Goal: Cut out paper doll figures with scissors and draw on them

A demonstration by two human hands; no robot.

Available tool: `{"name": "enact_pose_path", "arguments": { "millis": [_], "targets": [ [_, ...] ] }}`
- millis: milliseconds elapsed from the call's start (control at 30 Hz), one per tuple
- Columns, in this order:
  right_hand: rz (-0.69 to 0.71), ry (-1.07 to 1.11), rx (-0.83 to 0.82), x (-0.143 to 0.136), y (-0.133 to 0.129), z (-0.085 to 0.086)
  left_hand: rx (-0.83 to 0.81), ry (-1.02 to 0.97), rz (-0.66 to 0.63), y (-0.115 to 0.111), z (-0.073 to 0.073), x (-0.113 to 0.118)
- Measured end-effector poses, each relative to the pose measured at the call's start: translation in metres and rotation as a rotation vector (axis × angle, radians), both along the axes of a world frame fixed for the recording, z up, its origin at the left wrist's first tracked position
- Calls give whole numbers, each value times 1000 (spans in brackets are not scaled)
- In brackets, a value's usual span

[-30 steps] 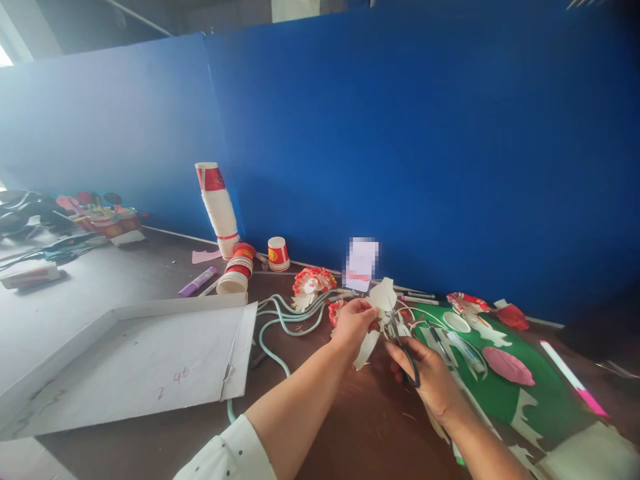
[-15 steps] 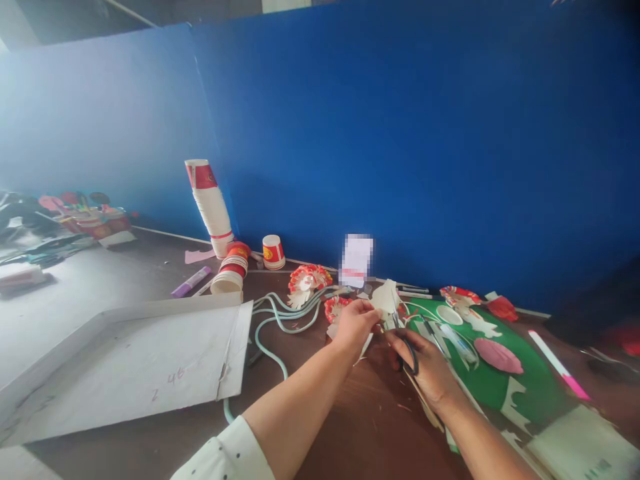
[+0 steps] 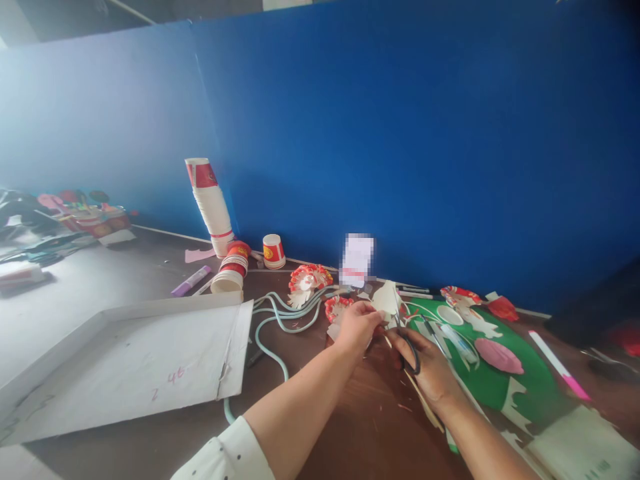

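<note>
Between the fingertips of my left hand (image 3: 359, 328) is a piece of white paper (image 3: 387, 299), its wider part sticking up beyond the fingers. My right hand (image 3: 423, 363) is closed round the black handles of the scissors (image 3: 411, 352). Their blades point up and away, against the right side of the paper. Just left of my left hand lies a red and white cut paper cup (image 3: 337, 308), partly hidden by the hand. Another cut cup (image 3: 309, 280) sits farther back.
A white box lid (image 3: 150, 360) lies left, near a pale blue cord (image 3: 265, 340). Stacked paper cups (image 3: 213, 210) lean near the blue partition (image 3: 400, 147). At right, a green sheet (image 3: 530, 367) carries paper scraps, pens and a pink piece (image 3: 499, 355). A pink-white marker (image 3: 559, 365) lies beyond.
The white paper and my left fingers have shifted slightly. The scissors have turned a little in my right hand. Everything else stays where it was.
</note>
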State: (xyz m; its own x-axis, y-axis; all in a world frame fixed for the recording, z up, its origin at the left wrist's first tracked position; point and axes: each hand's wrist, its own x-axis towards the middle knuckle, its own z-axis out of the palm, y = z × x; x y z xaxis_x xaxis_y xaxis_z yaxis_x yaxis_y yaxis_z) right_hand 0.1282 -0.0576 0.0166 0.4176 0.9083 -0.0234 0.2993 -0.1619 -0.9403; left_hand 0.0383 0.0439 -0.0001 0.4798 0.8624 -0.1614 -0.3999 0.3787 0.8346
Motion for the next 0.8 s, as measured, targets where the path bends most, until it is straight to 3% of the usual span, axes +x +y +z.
{"name": "enact_pose_path", "arguments": {
  "millis": [800],
  "targets": [
    [-20, 14, 45, 0, 4, -10, 21, 64, -11, 1, -1, 2]
  ]
}}
